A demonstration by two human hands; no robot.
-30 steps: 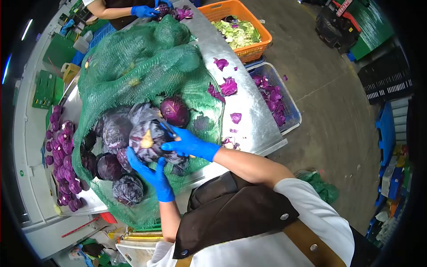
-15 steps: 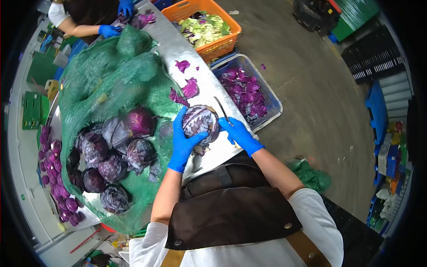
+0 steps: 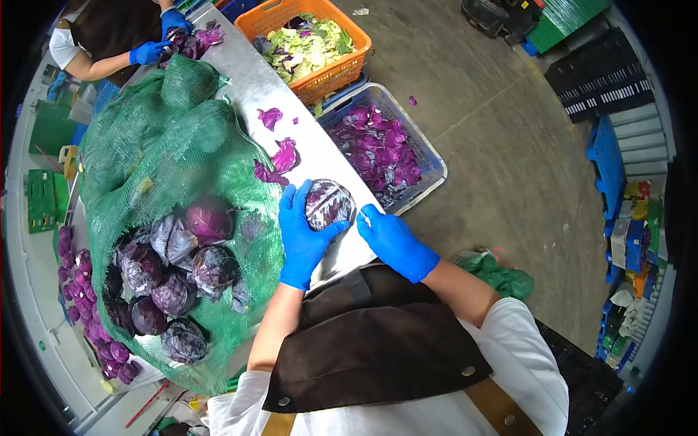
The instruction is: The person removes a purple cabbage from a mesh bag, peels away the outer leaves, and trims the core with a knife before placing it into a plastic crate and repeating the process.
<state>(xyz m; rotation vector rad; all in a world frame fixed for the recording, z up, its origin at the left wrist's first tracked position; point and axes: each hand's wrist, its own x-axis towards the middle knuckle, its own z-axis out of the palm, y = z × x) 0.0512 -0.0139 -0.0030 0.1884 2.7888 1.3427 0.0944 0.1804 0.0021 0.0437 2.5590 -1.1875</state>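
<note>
My left hand [image 3: 305,236], in a blue glove, is closed round the left and lower side of a red cabbage [image 3: 329,205] at the edge of the metal table [image 3: 320,145]. On the cabbage's right side, my right hand [image 3: 396,243], also gloved, is closed with its fingertips near the leaves. A knife was visible in it before, but its blade cannot be made out now. Left of my hands, a green mesh sack [image 3: 167,160] lies open with several red cabbages [image 3: 174,292] in it. Loose purple leaves [image 3: 285,155] lie beyond my left hand.
An orange crate [image 3: 356,58] of pale leaves and a grey-blue crate [image 3: 434,163] of purple leaves stand along the table's right side. A co-worker's gloved hands [image 3: 149,52] are at the far end. Trimmed purple cabbages [image 3: 91,305] lie at far left. Green netting [image 3: 502,277] is on the floor.
The view has shifted, so the table and crates appear further left. The cabbage has turned between my hands, and the knife blade that stood up from my right hand no longer shows.
</note>
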